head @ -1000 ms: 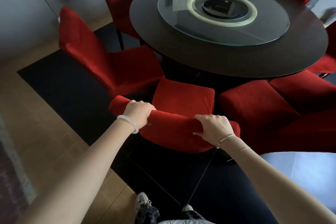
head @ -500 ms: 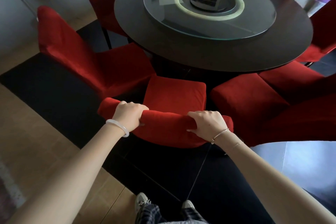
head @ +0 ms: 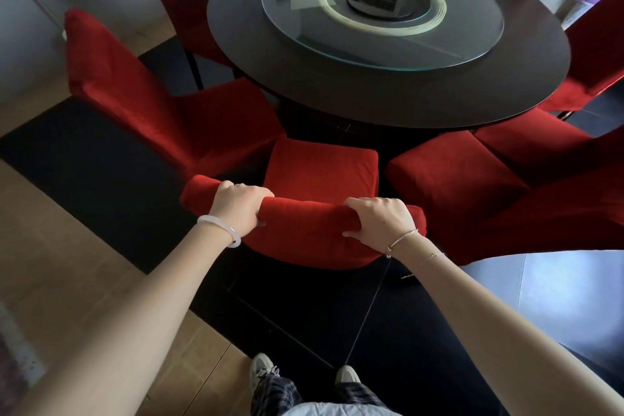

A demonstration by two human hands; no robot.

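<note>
Round dark table fills the far view, glass turntable on it. Red chair stands just short of its near edge. Your left hand and right hand both curl over its backrest top.

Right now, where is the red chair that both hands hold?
The red chair stands centre of the head view, seat toward the round table, between the left-side chair and the right-side chair; left hand and right hand grip its backrest top.
</note>
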